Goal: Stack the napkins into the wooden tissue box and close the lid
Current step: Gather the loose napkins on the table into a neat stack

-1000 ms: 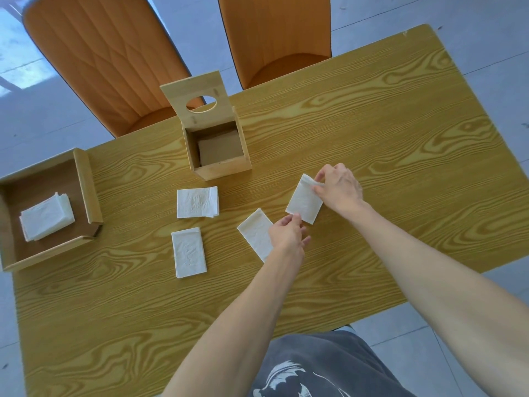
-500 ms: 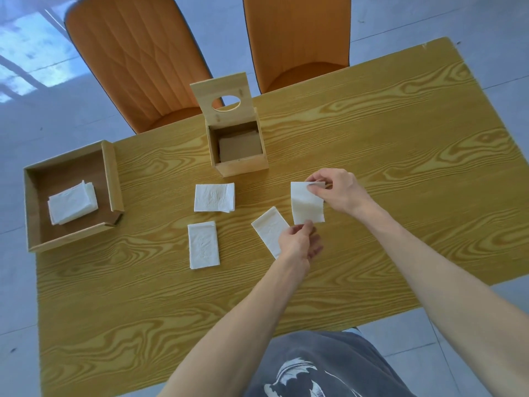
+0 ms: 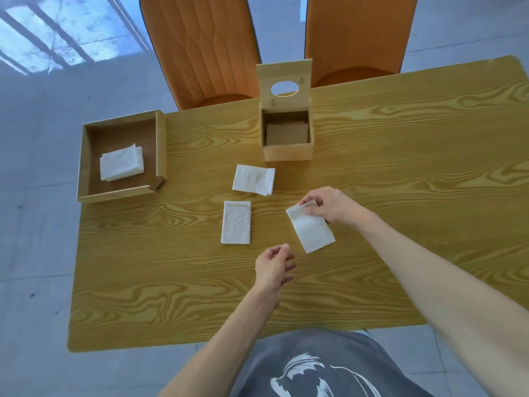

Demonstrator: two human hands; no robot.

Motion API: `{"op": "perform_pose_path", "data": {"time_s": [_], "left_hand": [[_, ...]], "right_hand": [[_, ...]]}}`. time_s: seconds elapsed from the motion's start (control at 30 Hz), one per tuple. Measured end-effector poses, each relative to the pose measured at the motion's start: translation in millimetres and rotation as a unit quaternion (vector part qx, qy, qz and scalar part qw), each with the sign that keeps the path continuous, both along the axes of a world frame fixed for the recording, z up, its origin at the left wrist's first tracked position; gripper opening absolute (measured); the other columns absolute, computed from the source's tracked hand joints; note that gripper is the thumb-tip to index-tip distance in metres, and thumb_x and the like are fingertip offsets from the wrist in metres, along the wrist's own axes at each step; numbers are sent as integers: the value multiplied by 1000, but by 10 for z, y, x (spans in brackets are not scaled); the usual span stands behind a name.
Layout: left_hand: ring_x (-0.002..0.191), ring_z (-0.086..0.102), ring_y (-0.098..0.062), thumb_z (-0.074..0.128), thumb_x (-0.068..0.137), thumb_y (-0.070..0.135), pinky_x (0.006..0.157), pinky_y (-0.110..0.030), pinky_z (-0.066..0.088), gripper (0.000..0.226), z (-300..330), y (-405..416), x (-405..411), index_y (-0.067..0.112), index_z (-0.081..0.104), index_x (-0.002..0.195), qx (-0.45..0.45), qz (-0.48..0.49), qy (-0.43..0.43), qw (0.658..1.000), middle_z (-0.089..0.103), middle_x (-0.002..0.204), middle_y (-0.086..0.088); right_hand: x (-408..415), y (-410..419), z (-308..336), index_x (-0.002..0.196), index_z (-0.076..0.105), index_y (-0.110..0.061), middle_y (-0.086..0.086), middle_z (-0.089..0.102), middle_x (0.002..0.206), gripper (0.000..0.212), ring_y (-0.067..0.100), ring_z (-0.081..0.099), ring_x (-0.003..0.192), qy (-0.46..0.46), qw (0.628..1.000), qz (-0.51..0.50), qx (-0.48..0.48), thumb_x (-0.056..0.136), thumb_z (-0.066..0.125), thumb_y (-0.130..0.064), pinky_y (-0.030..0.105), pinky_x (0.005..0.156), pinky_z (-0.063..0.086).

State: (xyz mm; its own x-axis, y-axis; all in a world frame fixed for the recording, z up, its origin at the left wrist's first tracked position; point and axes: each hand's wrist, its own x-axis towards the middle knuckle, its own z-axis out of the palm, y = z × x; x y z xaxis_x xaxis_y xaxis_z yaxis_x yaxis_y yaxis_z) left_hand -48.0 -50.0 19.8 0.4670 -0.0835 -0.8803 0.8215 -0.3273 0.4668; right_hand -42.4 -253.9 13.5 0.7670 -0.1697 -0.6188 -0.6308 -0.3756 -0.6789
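A: Right hand [image 3: 333,206] is pinching the napkin [image 3: 310,229] by its far corner; left hand [image 3: 274,267] is hanging empty, fingers loosely curled, just beside.
B: Handling?
A: Prob. light, floppy. Gripping an edge w/ both hands is looking safer.
B: Box [image 3: 286,151]?
A: Sitting open, lid [image 3: 283,71] up, beyond two napkins. Wood-grain table [image 3: 400,167], tiled floor.

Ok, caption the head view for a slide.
Right hand pinches napkin on table; box open, left hand empty.
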Motion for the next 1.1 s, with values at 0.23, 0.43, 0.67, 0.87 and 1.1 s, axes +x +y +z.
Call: {"op": "perform_pose_path", "data": {"time_s": [0.23,0.43,0.67,0.87,1.1], "left_hand": [[77,71,-14,62,93,35,72,-35,59,13,-177,210,270,23,65,98,88,-59,-156,982,73,90,3],[81,66,-11,59,93,41,66,-28,49,15,-189,341,510,28,64,99,204,-104,-256,939,70,93,9],[115,52,-23,70,85,42,91,-39,46,50,-341,479,857,23,54,128,311,-144,-310,887,58,122,-3],[119,54,-25,68,85,48,100,-43,36,58,-343,519,1018,22,51,135,339,-182,-301,873,59,126,-5],[101,66,-18,69,85,46,98,-45,45,33,-347,571,1068,25,61,109,296,-167,-243,909,70,98,9]], "right_hand": [[45,173,-130,93,68,-34,-2,68,98,13,20,62,91,6,990,-4,-140,82,63,-27,38,71,54],[53,252,-188,109,66,-27,0,60,109,25,22,51,109,-14,962,22,-271,84,71,-30,36,86,43],[170,464,-88,115,68,-19,5,63,114,30,22,58,107,-104,946,-18,-307,87,69,-29,36,91,45],[501,1022,-37,121,66,-11,4,73,106,37,20,65,105,-20,991,-77,-110,89,68,-29,38,94,51],[667,1420,-98,83,71,-3,13,75,86,20,28,71,79,44,977,-207,-2,83,72,-24,50,76,58]]}}
